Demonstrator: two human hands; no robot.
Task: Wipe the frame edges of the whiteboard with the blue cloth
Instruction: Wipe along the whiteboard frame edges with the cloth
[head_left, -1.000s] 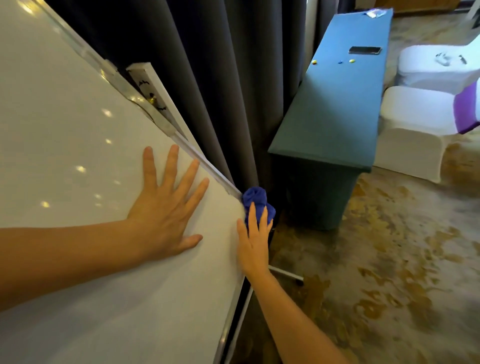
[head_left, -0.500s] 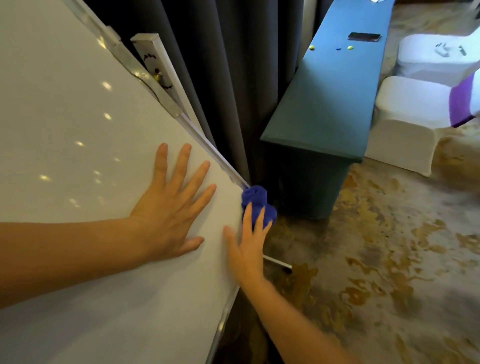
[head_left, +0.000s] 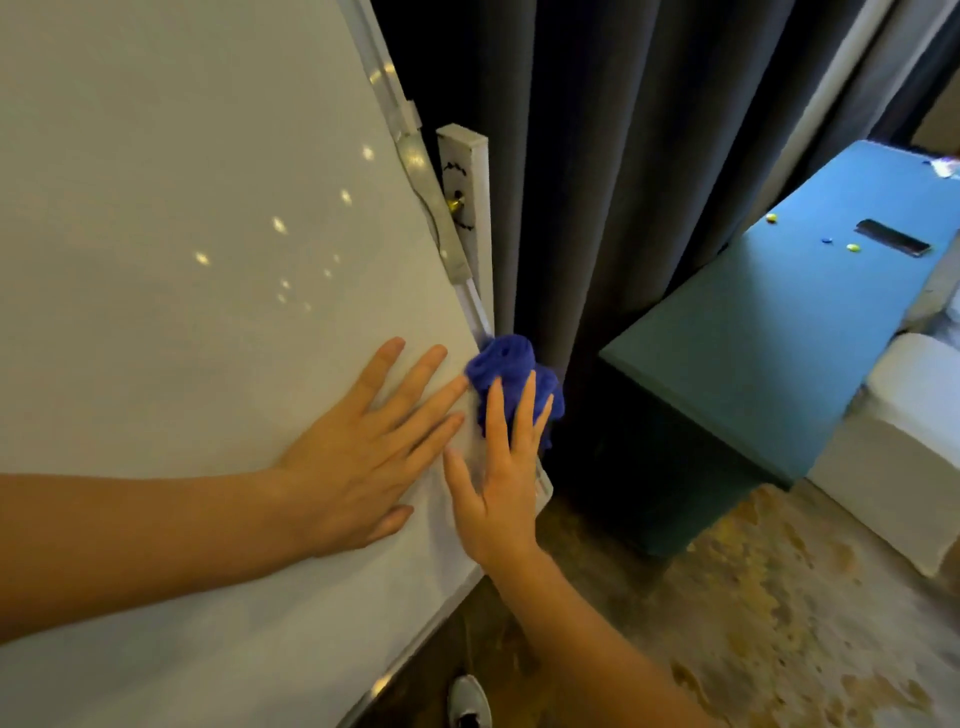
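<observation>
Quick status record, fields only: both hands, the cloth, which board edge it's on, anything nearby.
left hand: flat on the whiteboard face, fingers spread
right hand: straight fingers press the blue cloth
cloth position: bunched against the right frame edge, near the lower corner
nearby: dark curtain behind; teal table to the right with a phone on it

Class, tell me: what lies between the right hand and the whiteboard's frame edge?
Head view: a bunched blue cloth, pressed by the right hand onto the whiteboard's silver frame edge.
</observation>
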